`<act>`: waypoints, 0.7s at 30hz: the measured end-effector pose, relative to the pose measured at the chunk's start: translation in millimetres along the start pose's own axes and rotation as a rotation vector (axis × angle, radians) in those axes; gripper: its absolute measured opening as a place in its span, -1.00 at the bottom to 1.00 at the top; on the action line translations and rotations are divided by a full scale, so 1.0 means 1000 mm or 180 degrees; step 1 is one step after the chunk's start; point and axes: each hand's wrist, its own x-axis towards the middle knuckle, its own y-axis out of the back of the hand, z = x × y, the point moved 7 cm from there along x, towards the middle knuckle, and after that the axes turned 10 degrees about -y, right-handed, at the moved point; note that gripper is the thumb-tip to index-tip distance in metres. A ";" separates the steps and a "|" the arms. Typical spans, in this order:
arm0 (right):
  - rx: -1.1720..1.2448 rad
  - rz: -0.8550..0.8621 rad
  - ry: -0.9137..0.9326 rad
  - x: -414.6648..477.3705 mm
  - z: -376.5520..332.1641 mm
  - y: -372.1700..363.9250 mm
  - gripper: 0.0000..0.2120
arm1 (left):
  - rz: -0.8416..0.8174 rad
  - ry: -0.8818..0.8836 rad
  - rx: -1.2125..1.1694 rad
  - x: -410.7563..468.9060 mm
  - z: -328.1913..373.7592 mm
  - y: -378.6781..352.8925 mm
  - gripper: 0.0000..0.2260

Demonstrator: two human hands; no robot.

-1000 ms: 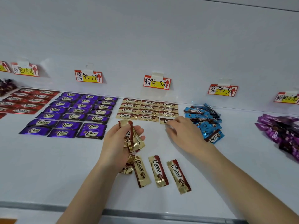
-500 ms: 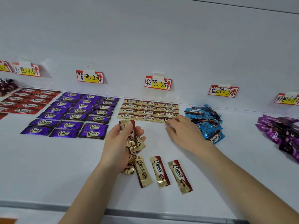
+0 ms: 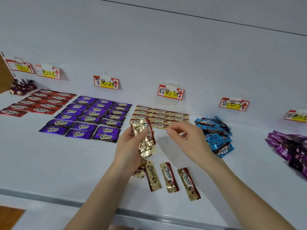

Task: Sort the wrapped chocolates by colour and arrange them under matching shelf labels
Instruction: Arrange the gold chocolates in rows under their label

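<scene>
My left hand [image 3: 127,150] grips a bunch of gold-and-brown Choco bars [image 3: 146,138] above the white shelf. My right hand [image 3: 187,140] hovers just right of the bunch, with its fingers loosely curled and nothing visible in them. Behind both hands, gold bars lie in neat rows [image 3: 159,115] under the brown label [image 3: 170,92]. Three more gold bars [image 3: 169,177] lie side by side near the front, and another is partly hidden under my left wrist.
Purple bars [image 3: 89,117] form a grid under their label [image 3: 106,82], with red rows [image 3: 41,102] to the left. A blue heap [image 3: 216,135] and a magenta heap [image 3: 290,146] lie loose on the right. The shelf's grey front edge [image 3: 49,197] runs below.
My right hand has lifted off the gold rows and drawn back toward the bunch in my left hand. The left hand has raised the bunch slightly.
</scene>
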 end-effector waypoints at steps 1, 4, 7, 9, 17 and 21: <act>0.0166 -0.0036 0.0023 -0.006 -0.009 -0.003 -0.87 | -0.0021 -0.0012 -0.0074 -0.001 0.001 -0.002 -0.87; 0.0280 -0.0043 0.0129 -0.018 -0.029 -0.014 -0.96 | -0.0080 -0.0063 -0.0290 -0.006 0.004 -0.006 -0.85; -0.0080 -0.0003 0.0181 -0.023 -0.039 -0.026 -0.87 | -0.0097 -0.0049 -0.0494 -0.012 0.008 -0.004 -0.84; -0.0104 -0.0019 0.0129 -0.024 -0.042 -0.032 -0.86 | -0.0074 0.0040 -0.0557 -0.015 0.009 0.001 -0.85; 0.0730 -0.0528 -0.0293 0.003 -0.035 -0.049 -0.77 | 0.0211 0.0076 -0.0334 -0.021 0.021 0.037 -0.73; 0.0117 -0.0710 -0.0401 0.035 -0.015 -0.064 -0.89 | 0.0608 0.0090 -0.0331 -0.022 0.028 0.064 -0.88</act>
